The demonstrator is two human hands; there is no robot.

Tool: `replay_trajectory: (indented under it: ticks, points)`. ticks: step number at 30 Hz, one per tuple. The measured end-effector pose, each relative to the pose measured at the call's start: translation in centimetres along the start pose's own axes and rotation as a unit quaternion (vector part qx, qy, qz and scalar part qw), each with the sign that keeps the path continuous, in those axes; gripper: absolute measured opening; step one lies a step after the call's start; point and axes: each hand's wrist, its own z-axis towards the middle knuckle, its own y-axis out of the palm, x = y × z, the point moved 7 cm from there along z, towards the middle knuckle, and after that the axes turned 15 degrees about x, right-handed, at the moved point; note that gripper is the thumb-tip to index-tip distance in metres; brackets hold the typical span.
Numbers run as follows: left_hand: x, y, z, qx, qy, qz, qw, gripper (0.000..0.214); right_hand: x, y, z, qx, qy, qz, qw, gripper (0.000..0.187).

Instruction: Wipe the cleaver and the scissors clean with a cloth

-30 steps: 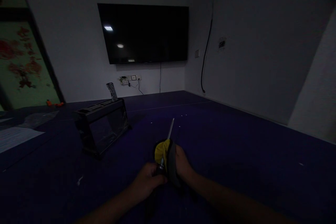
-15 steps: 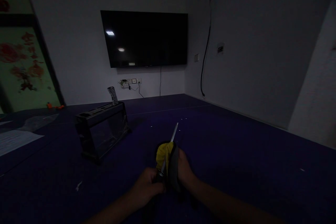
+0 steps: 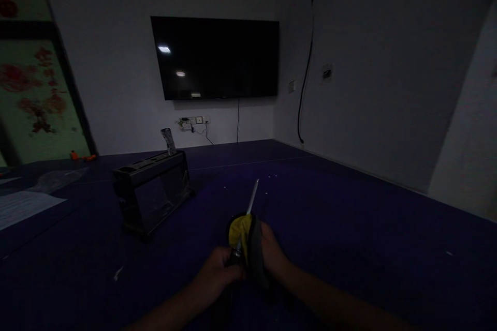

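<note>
In the dim head view, my left hand is closed around the dark handle of a knife. Its narrow, shiny blade points up and away from me. My right hand grips a yellow and grey cloth with a dark edge, folded about the lower part of the blade. The tip stands out past the cloth. To the left of my hands a dark, see-through-sided knife block stands upright, with one patterned handle sticking out of its top. My right fingers are mostly hidden by the cloth.
Everything rests on a dark purple-blue surface with small white scraps. Papers and a clear plastic sheet lie at the left, small orange things behind. A television hangs on the far wall; a black cable hangs at the corner.
The knife tip has shifted a little left and leans slightly more, with more blade showing beyond the cloth. The cloth and my right hand have moved slightly left and down.
</note>
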Motion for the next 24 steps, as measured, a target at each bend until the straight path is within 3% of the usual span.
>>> replay_trajectory:
  ticks: [4,9,14,24]
  points:
    - [-0.6,-0.3,0.2,0.028,-0.016,-0.022,0.999,0.011,-0.6,0.4,-0.5,-0.035,0.011,-0.034,0.999,0.029]
    - [-1.0,-0.7,0.5,0.054,-0.028,-0.021,0.998,0.011,-1.7,1.0,-0.9,-0.066,-0.027,-0.091,0.993,0.030]
    - [-0.4,-0.5,0.4,0.039,-0.030,-0.014,0.999,0.009,-2.0,0.9,-0.8,-0.056,-0.069,-0.154,0.984,0.026]
    - [0.1,-0.3,0.1,0.015,0.001,0.001,1.000,0.010,-1.9,0.9,-0.7,-0.067,-0.081,-0.175,0.979,0.025]
